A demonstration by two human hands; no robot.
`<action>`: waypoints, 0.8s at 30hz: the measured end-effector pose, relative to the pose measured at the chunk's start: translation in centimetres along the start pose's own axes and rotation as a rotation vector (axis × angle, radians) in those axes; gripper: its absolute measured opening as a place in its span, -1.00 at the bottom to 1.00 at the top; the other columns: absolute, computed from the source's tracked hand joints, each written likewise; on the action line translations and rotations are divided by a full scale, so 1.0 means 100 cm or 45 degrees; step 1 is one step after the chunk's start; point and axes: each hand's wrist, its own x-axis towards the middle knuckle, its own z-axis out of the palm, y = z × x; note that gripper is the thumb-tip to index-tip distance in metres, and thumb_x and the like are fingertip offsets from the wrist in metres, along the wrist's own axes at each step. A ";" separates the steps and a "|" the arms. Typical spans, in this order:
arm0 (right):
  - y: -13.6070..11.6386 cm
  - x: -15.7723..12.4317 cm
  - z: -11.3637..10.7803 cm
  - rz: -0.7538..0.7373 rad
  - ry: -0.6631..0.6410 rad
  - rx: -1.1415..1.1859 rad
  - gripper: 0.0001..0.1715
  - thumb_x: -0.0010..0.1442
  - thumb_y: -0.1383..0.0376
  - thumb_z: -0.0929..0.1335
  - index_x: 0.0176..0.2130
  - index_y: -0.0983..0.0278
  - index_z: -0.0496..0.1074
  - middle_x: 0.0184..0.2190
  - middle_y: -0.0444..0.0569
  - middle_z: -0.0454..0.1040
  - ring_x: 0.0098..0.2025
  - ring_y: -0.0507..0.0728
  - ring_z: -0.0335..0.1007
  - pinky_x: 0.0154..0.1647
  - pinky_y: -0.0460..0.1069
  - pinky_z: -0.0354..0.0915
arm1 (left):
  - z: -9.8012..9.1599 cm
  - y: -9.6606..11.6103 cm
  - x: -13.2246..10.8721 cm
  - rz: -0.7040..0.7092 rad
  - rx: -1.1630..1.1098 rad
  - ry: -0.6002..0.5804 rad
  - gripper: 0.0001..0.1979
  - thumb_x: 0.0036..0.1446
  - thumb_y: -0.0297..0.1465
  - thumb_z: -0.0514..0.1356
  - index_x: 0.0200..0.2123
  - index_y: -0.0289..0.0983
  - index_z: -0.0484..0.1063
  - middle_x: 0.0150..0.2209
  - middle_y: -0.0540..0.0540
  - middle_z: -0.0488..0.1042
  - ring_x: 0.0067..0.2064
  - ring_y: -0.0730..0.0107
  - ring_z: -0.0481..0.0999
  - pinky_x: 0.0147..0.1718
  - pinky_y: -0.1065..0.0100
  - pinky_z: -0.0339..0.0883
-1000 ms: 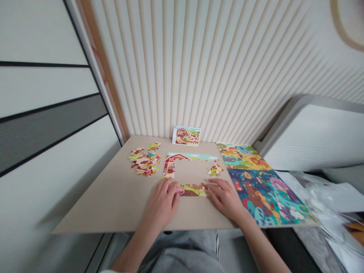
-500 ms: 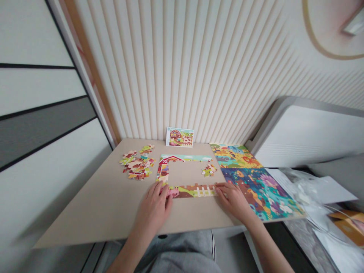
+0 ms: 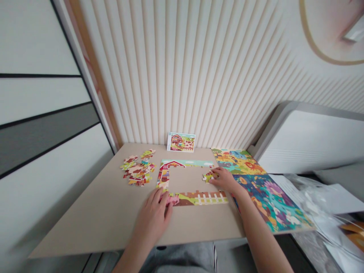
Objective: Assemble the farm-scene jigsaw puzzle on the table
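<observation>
A jigsaw border (image 3: 187, 200) lies on the table, joined along its left, top and bottom sides. My left hand (image 3: 156, 208) rests flat with fingers stretched over its lower left corner, by the pink pig part. Over to the right, my right hand (image 3: 224, 179) has its thumb and fingertips closed on a jigsaw piece in a small yellow-green cluster (image 3: 207, 177), inside the border's open right side. The fingers partly cover that cluster. A heap of loose jigsaw pieces (image 3: 138, 170) lies left of the border.
A picture card (image 3: 181, 142) of the farm scene leans against the ribbed wall behind. Two finished puzzles, one yellow (image 3: 240, 162) and one dark blue (image 3: 273, 201), lie at the table's right. Clear plastic wrapping (image 3: 307, 193) and papers sit beyond them.
My right hand has left the fence strip at the bottom right and moved up to the small cluster of pieces. My left hand stays on the lower left corner.
</observation>
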 end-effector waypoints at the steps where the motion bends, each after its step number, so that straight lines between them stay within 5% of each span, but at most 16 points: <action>1: -0.001 -0.003 0.002 0.011 0.023 0.020 -0.45 0.09 0.00 0.47 0.04 0.13 0.54 0.09 0.06 0.47 0.09 0.31 0.40 0.15 0.15 0.23 | 0.000 0.000 0.000 0.000 -0.001 0.000 -0.66 0.31 -0.31 0.10 0.09 -0.27 0.43 0.16 -0.28 0.39 0.22 -0.02 0.33 0.18 -0.05 0.32; 6: -0.005 -0.015 0.006 -0.091 0.075 0.291 -0.58 0.10 0.08 0.47 -0.06 0.19 0.56 -0.03 0.04 0.52 0.00 0.23 0.44 0.08 0.10 0.28 | 0.000 0.000 0.000 -0.006 -0.007 -0.005 -0.66 0.30 -0.30 0.11 0.09 -0.26 0.43 0.15 -0.28 0.40 0.22 -0.04 0.34 0.18 -0.07 0.32; 13: -0.026 -0.021 0.013 -0.025 -0.172 0.846 -0.52 0.19 0.06 0.41 0.03 0.24 0.46 -0.42 -0.10 0.55 -0.46 0.10 0.46 -0.45 -0.04 0.31 | 0.000 0.001 0.000 -0.017 -0.017 0.004 -0.65 0.30 -0.30 0.11 0.10 -0.25 0.42 0.16 -0.28 0.39 0.22 -0.03 0.34 0.18 -0.06 0.32; 19: -0.005 -0.007 0.002 -0.024 0.236 0.801 -0.57 0.27 0.03 0.32 -0.06 0.25 0.56 -0.28 0.00 0.58 -0.29 0.14 0.45 -0.23 0.03 0.37 | 0.001 0.000 0.000 -0.012 -0.028 0.014 -0.67 0.30 -0.30 0.12 0.08 -0.24 0.43 0.16 -0.27 0.39 0.22 -0.03 0.34 0.18 -0.06 0.32; 24: 0.028 0.017 0.013 0.080 0.298 0.767 -0.43 0.18 0.06 0.39 0.11 0.27 0.45 -0.35 -0.04 0.53 -0.32 0.15 0.44 -0.30 0.03 0.40 | 0.000 0.001 0.000 -0.007 -0.031 0.026 -0.66 0.29 -0.30 0.12 0.08 -0.25 0.44 0.15 -0.28 0.40 0.21 -0.03 0.36 0.17 -0.06 0.33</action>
